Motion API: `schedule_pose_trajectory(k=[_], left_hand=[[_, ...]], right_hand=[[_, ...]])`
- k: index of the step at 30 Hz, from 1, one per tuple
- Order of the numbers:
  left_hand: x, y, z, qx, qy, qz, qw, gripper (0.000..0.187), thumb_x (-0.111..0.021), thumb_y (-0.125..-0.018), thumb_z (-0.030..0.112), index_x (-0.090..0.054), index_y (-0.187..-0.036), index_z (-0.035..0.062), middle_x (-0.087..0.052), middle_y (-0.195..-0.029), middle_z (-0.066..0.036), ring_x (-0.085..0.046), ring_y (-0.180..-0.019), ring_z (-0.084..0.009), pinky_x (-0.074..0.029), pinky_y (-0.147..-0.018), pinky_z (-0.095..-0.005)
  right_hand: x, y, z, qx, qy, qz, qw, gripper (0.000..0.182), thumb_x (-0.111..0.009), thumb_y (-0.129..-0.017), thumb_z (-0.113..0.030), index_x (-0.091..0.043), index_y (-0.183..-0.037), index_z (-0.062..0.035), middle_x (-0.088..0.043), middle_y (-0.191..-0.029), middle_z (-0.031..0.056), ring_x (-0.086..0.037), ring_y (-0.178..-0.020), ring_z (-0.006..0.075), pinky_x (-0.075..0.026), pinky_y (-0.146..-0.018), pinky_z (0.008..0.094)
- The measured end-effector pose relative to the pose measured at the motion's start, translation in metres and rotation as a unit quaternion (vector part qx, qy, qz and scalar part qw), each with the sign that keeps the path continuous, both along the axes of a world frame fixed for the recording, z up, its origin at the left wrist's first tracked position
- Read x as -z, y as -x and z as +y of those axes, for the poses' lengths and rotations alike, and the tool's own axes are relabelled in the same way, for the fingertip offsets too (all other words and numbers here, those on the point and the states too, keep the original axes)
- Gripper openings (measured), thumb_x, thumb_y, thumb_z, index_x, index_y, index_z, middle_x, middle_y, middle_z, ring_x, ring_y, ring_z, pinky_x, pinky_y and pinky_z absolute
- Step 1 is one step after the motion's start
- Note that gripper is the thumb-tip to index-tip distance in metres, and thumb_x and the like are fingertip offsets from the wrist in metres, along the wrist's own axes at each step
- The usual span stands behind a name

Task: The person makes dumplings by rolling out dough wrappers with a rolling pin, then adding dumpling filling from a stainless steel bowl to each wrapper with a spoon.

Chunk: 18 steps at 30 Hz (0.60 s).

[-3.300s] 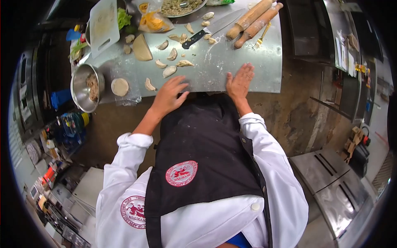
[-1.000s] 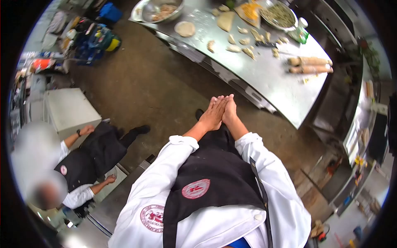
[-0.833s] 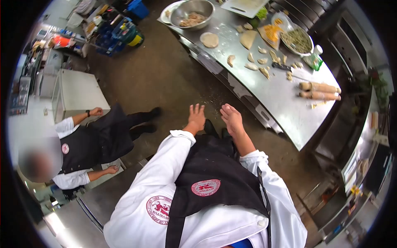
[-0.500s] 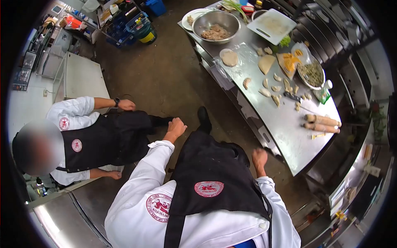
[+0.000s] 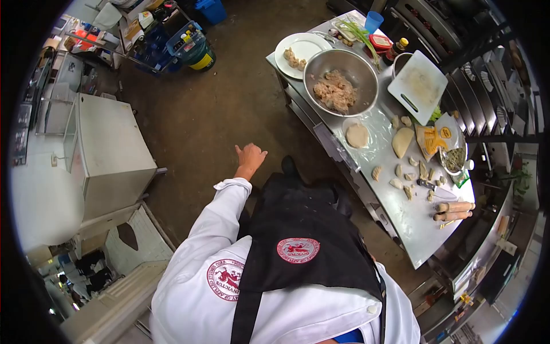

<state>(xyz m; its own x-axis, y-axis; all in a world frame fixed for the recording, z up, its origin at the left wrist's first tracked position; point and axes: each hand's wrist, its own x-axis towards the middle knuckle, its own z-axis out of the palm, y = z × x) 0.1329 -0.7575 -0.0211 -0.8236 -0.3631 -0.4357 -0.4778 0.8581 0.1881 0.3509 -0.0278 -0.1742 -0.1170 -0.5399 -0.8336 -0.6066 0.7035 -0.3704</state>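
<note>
My left hand (image 5: 250,159) hangs over the floor in front of me, holding nothing, with thumb and fingers apart. My right hand is out of sight; only its white sleeve (image 5: 395,304) shows beside my black apron (image 5: 301,221). On the steel table (image 5: 401,221) to my right sits a large metal bowl (image 5: 366,94) with a ground-meat-like filling (image 5: 335,92). A round dough wrapper (image 5: 357,135) lies on plastic film near it. Several small folded dumplings (image 5: 376,172) and dough pieces are scattered farther along.
A white plate (image 5: 289,43) with dumplings stands at the table's far end. A white cutting board (image 5: 421,86), knife (image 5: 438,189) and rolling pins (image 5: 454,211) are on the table. To my left stand a white cabinet (image 5: 114,149) and a crate of bottles (image 5: 186,43).
I have moved forward toward the table's far end. My left hand has opened out. My right hand has gone out of view, and so has the other person on the left.
</note>
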Motion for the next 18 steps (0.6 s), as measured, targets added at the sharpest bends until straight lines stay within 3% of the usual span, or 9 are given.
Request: schedule_pose_trajectory(k=[1,2,3,5,8,10,11,14,18], left_hand=[[-0.008,0.006,-0.013,0.023,0.028,0.064,0.997,0.030,-0.074,-0.089,0.038,-0.082,-0.095,0.0099,-0.075,-0.103,-0.016,-0.068,-0.111,-0.0347,-0.033,-0.117,-0.0618],[0.000,0.011,-0.029,0.028,0.027,0.054,0.998,0.030,-0.074,-0.089,0.038,-0.082,-0.095,0.0099,-0.075,-0.103,-0.016,-0.068,-0.111,-0.0347,-0.033,-0.117,-0.0618],[0.009,0.025,-0.049,0.024,-0.015,0.092,0.995,0.033,-0.074,-0.089,0.040,-0.081,-0.090,0.0083,-0.075,-0.099,-0.014,-0.068,-0.107,-0.0337,-0.040,-0.111,-0.0571],[0.009,0.064,-0.082,0.031,-0.058,0.124,0.990,0.036,-0.074,-0.089,0.042,-0.080,-0.085,0.0067,-0.074,-0.095,-0.013,-0.068,-0.103,-0.0326,-0.046,-0.106,-0.0524],[-0.027,0.132,-0.106,0.209,0.097,0.116,0.966,0.030,-0.080,-0.085,0.036,-0.078,-0.095,0.0074,-0.071,-0.095,-0.010,-0.066,-0.092,-0.0323,-0.052,-0.085,-0.0491],[-0.032,0.176,-0.119,0.212,0.052,0.176,0.960,0.033,-0.081,-0.083,0.036,-0.076,-0.100,0.0075,-0.070,-0.095,-0.010,-0.067,-0.091,-0.0325,-0.054,-0.083,-0.0470],[-0.035,0.199,-0.123,0.201,0.009,0.241,0.949,0.038,-0.081,-0.082,0.037,-0.075,-0.105,0.0076,-0.070,-0.095,-0.010,-0.067,-0.089,-0.0327,-0.055,-0.081,-0.0448],[-0.049,0.268,-0.119,0.198,-0.014,0.283,0.938,0.043,-0.082,-0.081,0.039,-0.074,-0.110,0.0081,-0.069,-0.096,-0.010,-0.069,-0.092,-0.0314,-0.056,-0.078,-0.0437],[-0.043,0.337,-0.122,0.243,-0.028,0.270,0.931,0.055,-0.083,-0.080,0.039,-0.068,-0.125,0.0108,-0.068,-0.094,-0.010,-0.071,-0.096,-0.0306,-0.058,-0.077,-0.0430]], right_hand=[[0.011,0.005,-0.020,0.004,-0.001,-0.009,1.000,0.025,-0.065,-0.087,-0.025,-0.078,-0.088,-0.0040,-0.076,-0.101,0.0196,-0.074,-0.098,0.0358,-0.059,-0.077,0.0456],[0.024,0.004,-0.041,0.180,-0.059,0.096,0.977,0.025,-0.065,-0.087,-0.026,-0.077,-0.084,-0.0043,-0.075,-0.097,0.0197,-0.074,-0.096,0.0374,-0.058,-0.077,0.0468],[0.037,0.004,-0.061,0.347,-0.117,0.198,0.909,0.026,-0.065,-0.088,-0.027,-0.076,-0.081,-0.0047,-0.075,-0.093,0.0199,-0.073,-0.094,0.0391,-0.057,-0.076,0.0480],[0.025,0.031,-0.123,0.478,-0.106,0.276,0.828,0.031,-0.064,-0.090,-0.028,-0.070,-0.073,-0.0036,-0.072,-0.085,0.0217,-0.071,-0.087,0.0424,-0.056,-0.074,0.0494],[0.053,0.047,-0.199,0.493,-0.087,0.268,0.823,0.031,-0.065,-0.090,-0.029,-0.070,-0.073,-0.0027,-0.072,-0.084,0.0225,-0.071,-0.086,0.0424,-0.056,-0.073,0.0493],[0.080,0.093,-0.266,0.502,-0.064,0.265,0.821,0.032,-0.067,-0.090,-0.029,-0.070,-0.073,-0.0018,-0.072,-0.083,0.0232,-0.071,-0.085,0.0424,-0.056,-0.073,0.0493],[0.073,0.077,-0.205,0.506,-0.052,0.263,0.820,0.033,-0.067,-0.089,-0.030,-0.070,-0.073,-0.0013,-0.072,-0.083,0.0236,-0.071,-0.084,0.0424,-0.056,-0.072,0.0492],[0.132,0.169,-0.344,0.513,-0.010,0.269,0.815,0.035,-0.069,-0.089,-0.030,-0.070,-0.072,0.0000,-0.072,-0.082,0.0248,-0.071,-0.082,0.0424,-0.056,-0.071,0.0491],[0.154,0.190,-0.357,0.525,0.038,0.277,0.804,0.037,-0.072,-0.088,-0.031,-0.069,-0.072,0.0018,-0.072,-0.081,0.0263,-0.071,-0.080,0.0425,-0.056,-0.070,0.0490]])
